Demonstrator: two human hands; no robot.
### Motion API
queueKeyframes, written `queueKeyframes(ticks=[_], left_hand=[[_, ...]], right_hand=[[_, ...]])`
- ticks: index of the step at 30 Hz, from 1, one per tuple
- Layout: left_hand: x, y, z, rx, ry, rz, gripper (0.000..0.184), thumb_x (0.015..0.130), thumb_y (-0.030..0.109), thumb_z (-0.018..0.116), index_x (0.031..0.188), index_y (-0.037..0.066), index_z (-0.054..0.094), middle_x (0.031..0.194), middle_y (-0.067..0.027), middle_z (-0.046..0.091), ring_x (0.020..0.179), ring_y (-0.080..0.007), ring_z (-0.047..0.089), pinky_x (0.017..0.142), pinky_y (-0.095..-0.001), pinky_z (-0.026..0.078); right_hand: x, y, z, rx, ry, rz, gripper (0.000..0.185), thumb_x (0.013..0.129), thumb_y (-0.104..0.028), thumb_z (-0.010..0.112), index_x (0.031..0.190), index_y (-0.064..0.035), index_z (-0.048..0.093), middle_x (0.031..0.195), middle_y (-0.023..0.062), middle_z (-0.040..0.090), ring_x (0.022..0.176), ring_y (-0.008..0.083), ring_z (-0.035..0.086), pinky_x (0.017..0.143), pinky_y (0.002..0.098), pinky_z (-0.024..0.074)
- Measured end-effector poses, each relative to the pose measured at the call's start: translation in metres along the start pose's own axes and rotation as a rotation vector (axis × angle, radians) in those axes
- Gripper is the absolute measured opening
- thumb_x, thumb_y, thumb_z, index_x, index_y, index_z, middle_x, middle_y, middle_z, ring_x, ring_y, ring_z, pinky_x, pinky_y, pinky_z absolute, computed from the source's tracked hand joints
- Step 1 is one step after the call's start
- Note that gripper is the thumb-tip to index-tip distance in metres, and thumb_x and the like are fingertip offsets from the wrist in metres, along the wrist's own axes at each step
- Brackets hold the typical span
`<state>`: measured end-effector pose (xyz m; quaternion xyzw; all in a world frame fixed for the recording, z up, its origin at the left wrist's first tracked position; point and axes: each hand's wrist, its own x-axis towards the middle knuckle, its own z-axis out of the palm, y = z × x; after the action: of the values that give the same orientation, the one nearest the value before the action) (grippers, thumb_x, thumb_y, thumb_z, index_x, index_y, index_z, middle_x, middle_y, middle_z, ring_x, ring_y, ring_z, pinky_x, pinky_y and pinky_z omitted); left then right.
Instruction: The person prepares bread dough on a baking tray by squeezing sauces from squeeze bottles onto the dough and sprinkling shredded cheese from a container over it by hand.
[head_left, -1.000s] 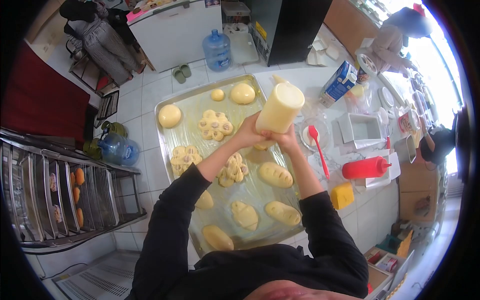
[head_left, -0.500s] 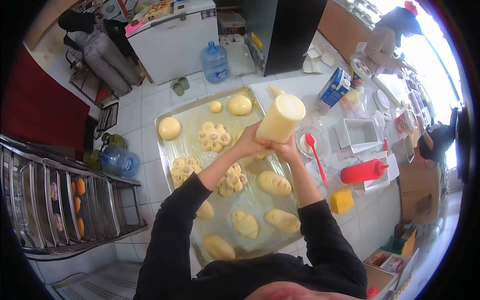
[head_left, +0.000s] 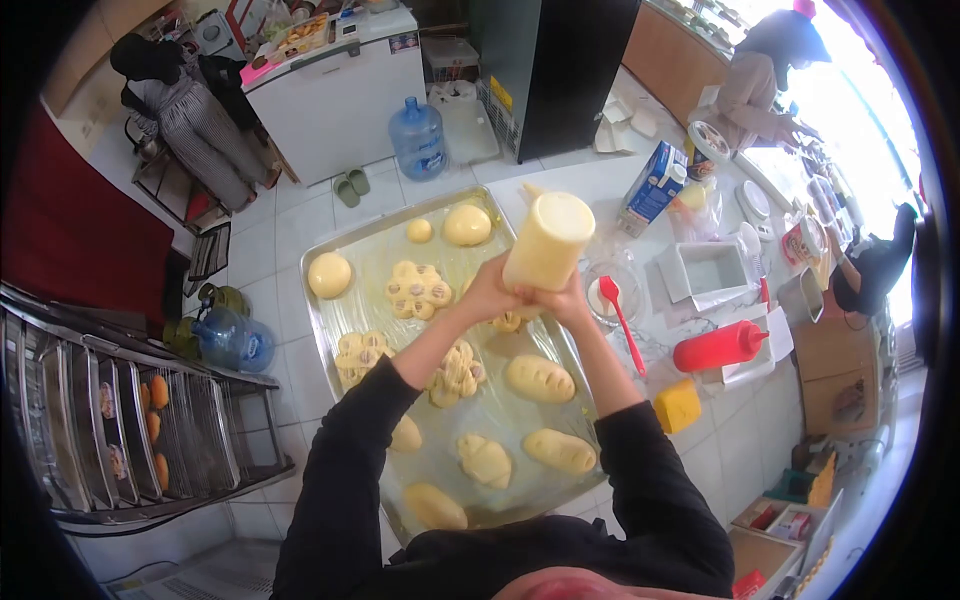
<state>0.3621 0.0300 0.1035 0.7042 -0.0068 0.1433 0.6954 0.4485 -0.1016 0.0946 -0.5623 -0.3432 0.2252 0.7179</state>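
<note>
A squeeze bottle of pale yellow cream (head_left: 551,243) is held by both hands over the upper right part of a metal tray (head_left: 312,290). My left hand (head_left: 492,289) wraps its left side, and my right hand (head_left: 563,298) closes round its lower right side. The bottle hides most of my fingers and whatever lies under it. On the tray are several dough pieces: a round one (head_left: 329,275), a flower-shaped one (head_left: 418,290), a slashed oval (head_left: 540,378) and a knotted one (head_left: 485,460).
Right of the tray are a red spatula (head_left: 625,327), a red squeeze bottle (head_left: 718,346), a blue carton (head_left: 652,189), a white box (head_left: 709,273) and a yellow block (head_left: 677,405). A rack (head_left: 230,400) stands left. Other people are at the top left and right.
The camera view has shifted, so the tray and room sit a little lower and further left. Both hands still hold the bottle in much the same pose.
</note>
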Motion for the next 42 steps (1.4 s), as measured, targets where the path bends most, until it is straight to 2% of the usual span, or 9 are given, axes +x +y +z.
queueKeyframes(ticks=[6,9,12,15,19,25,31,37,42], left_hand=[[0.015,-0.001,-0.005,0.077,0.004,-0.023,0.058,0.062,0.011,0.074,0.114,0.004,0.051,0.105,-0.0077,0.059,0.099,-0.0162,0.055,0.084,-0.0305,0.045],[0.045,-0.002,-0.02,0.06,-0.01,-0.025,0.049,0.063,0.01,0.073,0.107,0.003,0.053,0.102,-0.0061,0.06,0.093,-0.0148,0.057,0.08,-0.0294,0.047],[0.049,-0.002,-0.022,0.008,-0.025,-0.008,0.051,0.062,0.009,0.074,0.108,0.004,0.053,0.102,-0.0065,0.06,0.094,-0.0146,0.056,0.081,-0.0296,0.046],[0.026,0.009,-0.003,0.022,0.001,0.017,0.053,0.06,0.008,0.075,0.109,0.004,0.053,0.102,-0.007,0.06,0.095,-0.0151,0.056,0.082,-0.0302,0.046],[-0.003,0.003,0.016,0.008,0.003,-0.03,0.055,0.06,0.009,0.075,0.11,0.005,0.053,0.104,-0.0067,0.06,0.098,-0.0165,0.056,0.084,-0.0309,0.045],[0.04,-0.005,-0.001,0.056,-0.035,0.04,0.051,0.062,0.01,0.074,0.108,0.004,0.053,0.103,-0.0067,0.06,0.095,-0.0144,0.056,0.082,-0.0304,0.046],[0.047,-0.005,0.004,0.066,-0.026,0.049,0.051,0.062,0.008,0.073,0.109,0.004,0.053,0.103,-0.0071,0.06,0.095,-0.0144,0.056,0.083,-0.0301,0.046],[0.015,0.005,0.025,0.126,-0.061,-0.031,0.059,0.058,0.011,0.077,0.112,0.005,0.053,0.105,-0.008,0.06,0.097,-0.0164,0.056,0.083,-0.0311,0.046],[0.043,-0.005,0.002,0.15,-0.057,-0.028,0.057,0.058,0.011,0.077,0.109,0.005,0.053,0.104,-0.007,0.06,0.095,-0.0153,0.056,0.082,-0.0308,0.046]], right_hand=[[0.013,-0.01,-0.004,-0.048,0.007,0.076,0.043,0.061,-0.007,0.076,0.1,0.0003,0.058,0.092,0.006,0.063,0.082,0.0131,0.059,0.072,0.0273,0.0485],[0.043,-0.007,-0.004,-0.043,0.035,-0.04,0.033,0.063,-0.011,0.077,0.09,0.0023,0.063,0.083,0.0071,0.065,0.073,0.0103,0.06,0.063,0.0249,0.0495],[0.048,-0.008,-0.007,-0.048,0.003,-0.025,0.033,0.064,-0.011,0.077,0.09,0.0027,0.063,0.082,0.0072,0.065,0.072,0.0101,0.06,0.063,0.025,0.0496],[0.021,-0.01,-0.008,-0.08,0.037,0.083,0.045,0.06,-0.008,0.078,0.1,0.0007,0.058,0.091,0.0064,0.063,0.081,0.0134,0.06,0.071,0.0263,0.0486],[-0.012,-0.028,-0.001,-0.068,0.031,-0.018,0.047,0.059,-0.007,0.078,0.1,0.0006,0.058,0.092,0.0058,0.063,0.085,0.0141,0.059,0.075,0.0277,0.0482],[0.027,-0.001,-0.019,-0.106,0.067,-0.105,0.032,0.063,-0.012,0.077,0.089,0.0024,0.064,0.082,0.0075,0.066,0.073,0.0117,0.061,0.065,0.0251,0.0495],[0.028,-0.001,-0.031,-0.09,0.029,0.077,0.039,0.063,-0.008,0.077,0.097,0.0003,0.06,0.09,0.0063,0.063,0.081,0.0119,0.059,0.071,0.0269,0.0486],[-0.016,-0.023,-0.016,-0.043,0.105,-0.078,0.036,0.064,-0.013,0.076,0.094,0.0024,0.062,0.087,0.0077,0.065,0.078,0.0114,0.06,0.069,0.0264,0.0488],[0.02,-0.008,-0.024,-0.118,0.081,0.001,0.042,0.061,-0.01,0.078,0.097,0.001,0.059,0.09,0.007,0.063,0.079,0.0129,0.06,0.07,0.0269,0.0489]])
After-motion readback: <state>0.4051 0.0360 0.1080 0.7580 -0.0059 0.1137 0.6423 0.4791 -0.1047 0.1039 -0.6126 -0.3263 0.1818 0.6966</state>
